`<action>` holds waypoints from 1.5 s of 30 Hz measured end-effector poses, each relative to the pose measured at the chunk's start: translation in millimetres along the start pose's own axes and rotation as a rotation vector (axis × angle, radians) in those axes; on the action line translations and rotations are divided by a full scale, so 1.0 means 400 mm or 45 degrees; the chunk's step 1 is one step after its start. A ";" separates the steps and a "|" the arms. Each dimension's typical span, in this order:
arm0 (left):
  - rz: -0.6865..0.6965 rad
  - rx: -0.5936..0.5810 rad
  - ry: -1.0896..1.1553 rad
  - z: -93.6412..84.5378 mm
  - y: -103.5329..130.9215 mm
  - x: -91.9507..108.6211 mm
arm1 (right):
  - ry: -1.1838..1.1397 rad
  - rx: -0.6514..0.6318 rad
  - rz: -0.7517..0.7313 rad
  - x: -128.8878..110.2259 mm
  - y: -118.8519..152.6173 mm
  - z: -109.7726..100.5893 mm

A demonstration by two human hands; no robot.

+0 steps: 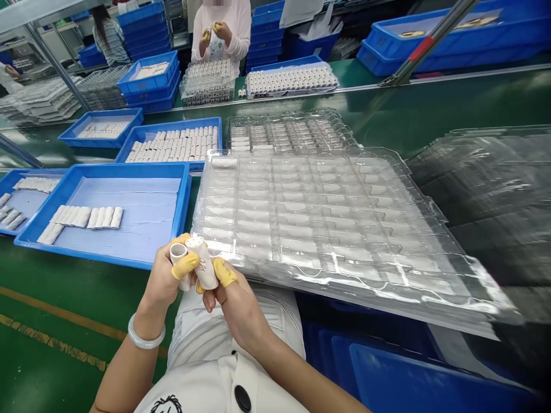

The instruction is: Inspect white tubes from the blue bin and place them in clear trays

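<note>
Left grip point(163, 275): closed around an open-ended white tube point(183, 281), our yellow-covered thumb point(185, 267) across it.
Right grip point(236, 303): clasping a marked white cylinder point(208, 271), which we hold just beside the tube.
Clear tray point(434, 246): right of our grip, its pockets set in rows.
Blue tray point(86, 254): left of and beyond our grip, more cylinders point(105, 218) lined up on its lining point(148, 212).
Co-worker point(221, 34): across the worktop point(426, 112), well beyond our grip.

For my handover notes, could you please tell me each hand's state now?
Left hand: closed, holding a white open-ended tube.
Right hand: closed, holding a white perforated-end cylinder.
</note>
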State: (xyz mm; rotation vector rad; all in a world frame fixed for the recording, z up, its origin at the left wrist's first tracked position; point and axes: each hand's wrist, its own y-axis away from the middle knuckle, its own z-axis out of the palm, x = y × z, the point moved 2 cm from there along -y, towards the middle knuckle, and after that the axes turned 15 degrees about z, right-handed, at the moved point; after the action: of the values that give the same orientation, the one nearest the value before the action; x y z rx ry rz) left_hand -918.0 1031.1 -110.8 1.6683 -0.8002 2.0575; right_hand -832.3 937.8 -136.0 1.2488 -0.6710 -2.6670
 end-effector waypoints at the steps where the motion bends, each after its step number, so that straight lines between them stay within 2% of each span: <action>1: -0.020 0.007 0.022 0.001 0.003 -0.001 | 0.056 -0.001 -0.024 -0.001 0.003 -0.002; 5: -0.051 0.012 0.105 0.010 0.011 -0.008 | 0.248 -0.017 -0.124 -0.015 0.023 -0.009; 8: -0.074 0.022 0.165 0.015 0.012 -0.013 | 0.432 0.033 -0.225 -0.026 0.037 -0.018; 12: -0.075 -0.051 0.181 0.025 0.017 -0.014 | 0.664 0.265 -0.474 -0.043 0.048 -0.037; 14: -0.100 -0.101 0.180 0.030 0.024 -0.013 | 0.699 0.392 -0.593 -0.055 0.055 -0.043; 16: -0.144 -0.139 0.177 0.036 0.031 -0.013 | 0.677 0.437 -0.630 -0.070 0.060 -0.044; 23: -0.189 -0.121 0.118 0.054 0.037 -0.003 | 0.531 0.256 -0.465 -0.107 0.064 -0.036; 28: -0.166 -0.149 -0.012 0.054 0.038 0.002 | 0.422 0.135 -0.429 -0.113 0.058 -0.040; 34: 0.028 -0.202 -0.264 0.039 0.021 0.004 | 0.466 0.153 -0.507 -0.138 0.046 -0.042; 40: 0.379 -0.311 -0.535 0.042 -0.040 0.035 | 0.550 0.192 -0.596 -0.158 0.016 -0.051; 45: 0.537 -0.325 -0.717 0.033 -0.083 0.042 | 0.597 0.194 -0.725 -0.179 -0.017 -0.056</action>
State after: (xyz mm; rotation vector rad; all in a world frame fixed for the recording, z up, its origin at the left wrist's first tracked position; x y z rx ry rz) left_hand -891.7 1047.3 -86.1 2.0822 -1.6415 1.6152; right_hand -768.4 956.8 -101.4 2.3015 -0.5057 -2.5617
